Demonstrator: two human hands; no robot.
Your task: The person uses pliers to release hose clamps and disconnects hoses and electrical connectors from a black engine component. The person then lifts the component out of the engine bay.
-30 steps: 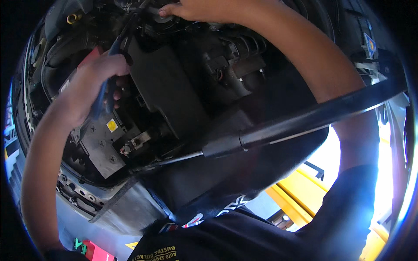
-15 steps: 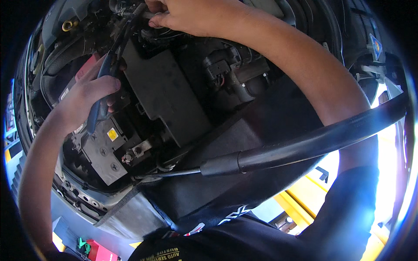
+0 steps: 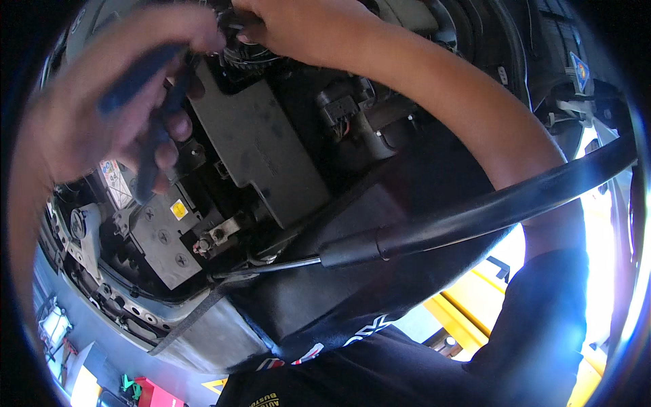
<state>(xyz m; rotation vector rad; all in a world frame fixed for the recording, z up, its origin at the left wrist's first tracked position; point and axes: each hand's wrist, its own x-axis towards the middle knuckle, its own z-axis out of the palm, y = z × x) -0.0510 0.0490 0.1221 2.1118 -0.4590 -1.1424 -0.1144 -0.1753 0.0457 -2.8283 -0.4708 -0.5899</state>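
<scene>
Head view: spread-handled pliers (image 3: 141,79) over the battery (image 3: 171,273).
Your left hand (image 3: 91,81) wraps its grip around the pliers; a loose hold could drop them onto the exposed terminal (image 3: 218,235). Your right hand (image 3: 281,24) is beside dark engine parts (image 3: 249,57); whether its grip holds anything cannot be told.

Pliers (image 3: 140,79) showed dark blue handles, blurred; the battery (image 3: 156,252) was grey, its round caps (image 3: 163,237) cross-marked, its square label (image 3: 179,209) yellow. The cover (image 3: 264,149) and strut (image 3: 475,209) were black, the rod (image 3: 288,265) silvery. The frame (image 3: 458,313) registered yellow, the floor-level box (image 3: 156,393) red.
</scene>
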